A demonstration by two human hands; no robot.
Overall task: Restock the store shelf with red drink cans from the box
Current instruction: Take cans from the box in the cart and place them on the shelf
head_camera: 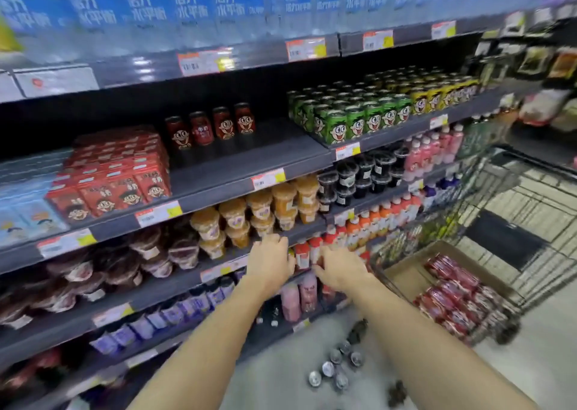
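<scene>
Several red drink cans (209, 128) with a cartoon face stand in a row at the back of the grey middle shelf (249, 156), with bare shelf in front of them. More red cans (456, 294) lie packed in an open cardboard box (402, 272) inside a shopping cart at the right. My left hand (271, 263) and my right hand (340, 269) reach forward side by side in front of the lower shelves, left of the box. Both show loosely curled fingers with nothing visible in them; the picture is blurred.
Red cartons (109, 175) fill the shelf left of the gap and green cans (352, 113) the section to its right. Lower shelves hold cups and bottles. The wire cart (499, 209) stands at the right. Several cans (337, 362) stand on the floor below my arms.
</scene>
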